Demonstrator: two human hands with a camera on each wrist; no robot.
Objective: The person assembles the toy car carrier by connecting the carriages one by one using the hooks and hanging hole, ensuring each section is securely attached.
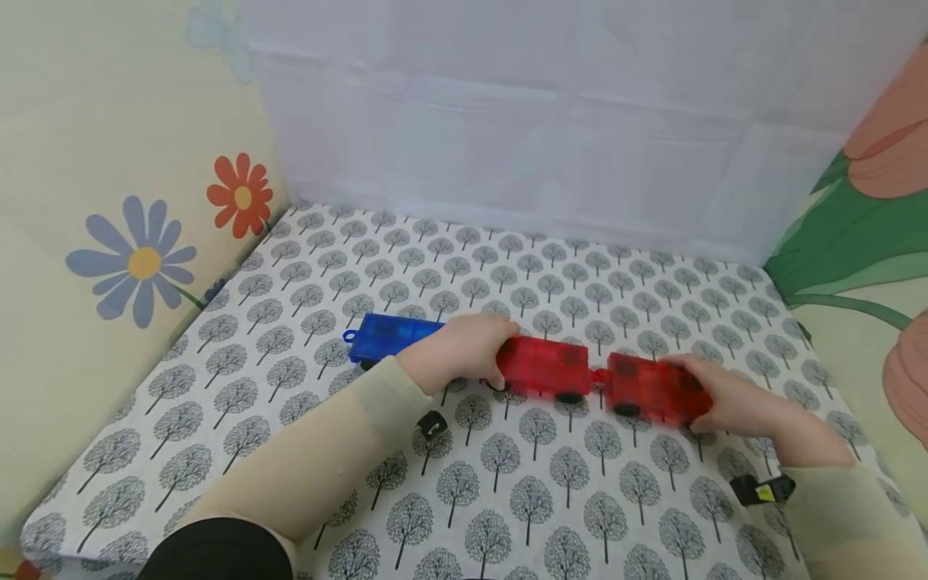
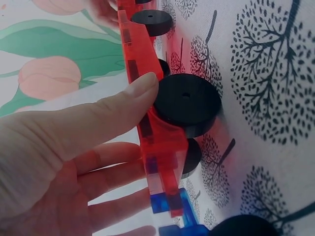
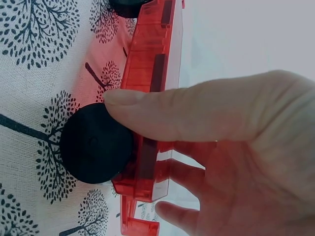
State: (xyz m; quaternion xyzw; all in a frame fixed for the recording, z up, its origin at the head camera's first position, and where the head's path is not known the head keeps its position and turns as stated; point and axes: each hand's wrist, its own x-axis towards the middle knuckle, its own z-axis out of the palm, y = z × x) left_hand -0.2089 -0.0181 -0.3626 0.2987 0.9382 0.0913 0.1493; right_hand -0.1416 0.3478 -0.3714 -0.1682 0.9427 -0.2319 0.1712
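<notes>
Three see-through toy car bases with black wheels stand in a row in the head view: a blue car (image 1: 384, 334) at left, a red car (image 1: 547, 366) in the middle and another red car (image 1: 641, 387) at right. My left hand (image 1: 464, 346) grips the left end of the middle red car, its thumb by a black wheel (image 2: 187, 101). Below it in the left wrist view, a red hook meets a blue loop (image 2: 189, 211). My right hand (image 1: 743, 403) grips the right end of the right red car, thumb beside a wheel (image 3: 96, 142). The two red cars meet at a red link (image 1: 599, 376).
The cars stand on a white cloth (image 1: 464, 483) printed with grey trees. A white sheet (image 1: 522, 137) hangs behind it. Flower-printed panels (image 1: 58, 161) border the left and right sides. A round black object (image 1: 217, 552) shows at the bottom left.
</notes>
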